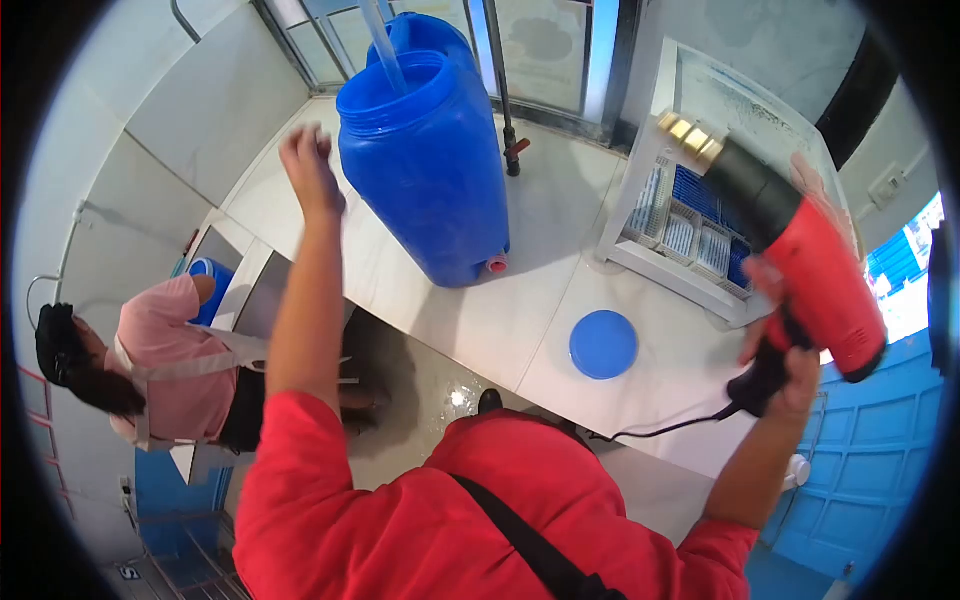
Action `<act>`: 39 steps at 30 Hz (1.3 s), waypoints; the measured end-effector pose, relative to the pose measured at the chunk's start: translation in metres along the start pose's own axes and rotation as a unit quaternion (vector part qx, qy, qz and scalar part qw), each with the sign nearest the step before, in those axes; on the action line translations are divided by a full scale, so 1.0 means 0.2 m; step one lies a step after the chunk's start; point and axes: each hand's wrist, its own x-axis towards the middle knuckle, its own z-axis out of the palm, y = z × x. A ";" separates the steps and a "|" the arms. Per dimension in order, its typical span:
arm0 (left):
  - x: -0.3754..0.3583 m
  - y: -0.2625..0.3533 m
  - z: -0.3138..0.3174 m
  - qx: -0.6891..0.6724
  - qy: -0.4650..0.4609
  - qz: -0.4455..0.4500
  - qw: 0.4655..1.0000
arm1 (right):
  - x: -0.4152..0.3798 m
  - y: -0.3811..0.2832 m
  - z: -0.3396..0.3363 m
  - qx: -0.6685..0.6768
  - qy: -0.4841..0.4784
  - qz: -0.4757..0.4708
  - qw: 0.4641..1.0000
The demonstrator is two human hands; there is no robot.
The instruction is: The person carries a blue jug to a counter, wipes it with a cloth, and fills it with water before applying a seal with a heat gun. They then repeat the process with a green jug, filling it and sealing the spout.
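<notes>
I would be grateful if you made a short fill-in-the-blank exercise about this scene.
1. The right hand holds a heat gun whose large rear body is coloured ____.
2. The left hand is beside a large container coloured ____.
3. In this view, the round lid lies to the container's ____ (left/right).
4. The co-worker's shirt is ____.

Missing words: red; blue; right; pink.

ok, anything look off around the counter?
Mildly odd: the blue drum stands uncapped, a clear tube in it; a round blue disc, likely its lid, lies apart on the counter. No spill visible there.
</notes>
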 end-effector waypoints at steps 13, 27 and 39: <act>0.95 -0.50 0.50 0.286 -0.359 0.162 0.874 | 0.96 -0.26 0.13 -0.730 0.026 -0.103 0.675; 0.68 -0.32 0.24 0.165 -0.331 -0.032 0.929 | 1.21 -0.38 -0.23 -0.831 -0.024 0.040 0.554; -0.31 0.77 0.24 -0.121 -0.416 0.276 0.858 | 0.80 -0.58 -0.28 -0.452 0.160 -0.172 0.861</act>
